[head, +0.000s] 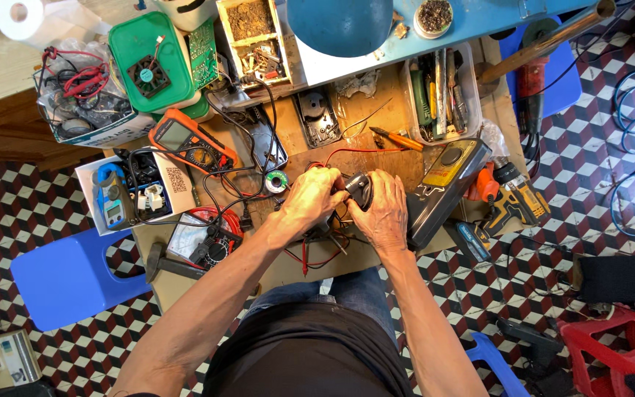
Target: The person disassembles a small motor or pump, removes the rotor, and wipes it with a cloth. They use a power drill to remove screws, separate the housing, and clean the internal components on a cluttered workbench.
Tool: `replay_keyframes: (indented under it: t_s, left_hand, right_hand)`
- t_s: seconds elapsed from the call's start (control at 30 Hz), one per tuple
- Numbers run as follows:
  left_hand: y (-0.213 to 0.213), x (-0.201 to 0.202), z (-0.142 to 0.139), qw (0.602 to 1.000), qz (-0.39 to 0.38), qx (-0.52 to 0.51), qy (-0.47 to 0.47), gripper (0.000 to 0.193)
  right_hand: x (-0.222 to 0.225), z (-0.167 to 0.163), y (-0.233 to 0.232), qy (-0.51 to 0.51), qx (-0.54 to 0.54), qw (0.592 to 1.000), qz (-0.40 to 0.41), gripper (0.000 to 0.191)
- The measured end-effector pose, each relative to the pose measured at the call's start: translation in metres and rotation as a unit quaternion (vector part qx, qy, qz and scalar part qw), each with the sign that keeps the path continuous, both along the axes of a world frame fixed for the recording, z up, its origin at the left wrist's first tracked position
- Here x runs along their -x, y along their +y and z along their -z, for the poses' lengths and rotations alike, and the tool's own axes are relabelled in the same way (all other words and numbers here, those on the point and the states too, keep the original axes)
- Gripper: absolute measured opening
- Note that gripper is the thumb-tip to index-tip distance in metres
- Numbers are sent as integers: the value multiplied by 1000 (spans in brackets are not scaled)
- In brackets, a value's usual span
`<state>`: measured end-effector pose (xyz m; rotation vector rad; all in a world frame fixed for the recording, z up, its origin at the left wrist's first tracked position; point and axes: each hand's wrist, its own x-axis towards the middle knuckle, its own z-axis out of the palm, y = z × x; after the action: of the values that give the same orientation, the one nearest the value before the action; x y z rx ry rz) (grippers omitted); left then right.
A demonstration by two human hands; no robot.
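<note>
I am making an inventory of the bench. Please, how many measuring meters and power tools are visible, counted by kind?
Orange multimeter: 1
Analog meter with red leads: 1
Blue clamp meter: 1
Yellow cordless drill: 1
Red angle grinder: 1
Total: 5

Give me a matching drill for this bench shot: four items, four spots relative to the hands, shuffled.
Items:
1. orange multimeter
2. cordless drill
3. solder spool
4. blue stool

Places:
A. on the floor, to the left of the bench
B. at the bench's right edge, right of the right hand
C. just left of the left hand
D. upper left of the bench, below the green lid

Pairs: 1-D, 2-B, 3-C, 4-A
</note>
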<state>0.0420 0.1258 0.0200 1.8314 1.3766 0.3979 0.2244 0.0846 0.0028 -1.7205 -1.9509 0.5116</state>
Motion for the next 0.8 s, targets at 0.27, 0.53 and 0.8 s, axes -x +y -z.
replay_keyframes:
  t_s: [0.27, 0.53, 0.8]
  left_hand:
    - [17, 1, 6, 997, -22, 69, -22, 31]
    - [28, 5, 10, 988, 37, 147, -8, 39]
    - [30, 10, 7, 989, 44, 139, -32, 39]
  right_hand:
    - [-5, -32, -6, 61, 15, 998, 27, 52]
    - [3, -43, 11, 57, -13, 998, 35, 14]
    - [2, -40, 17, 26, -17, 1000, 1, 13]
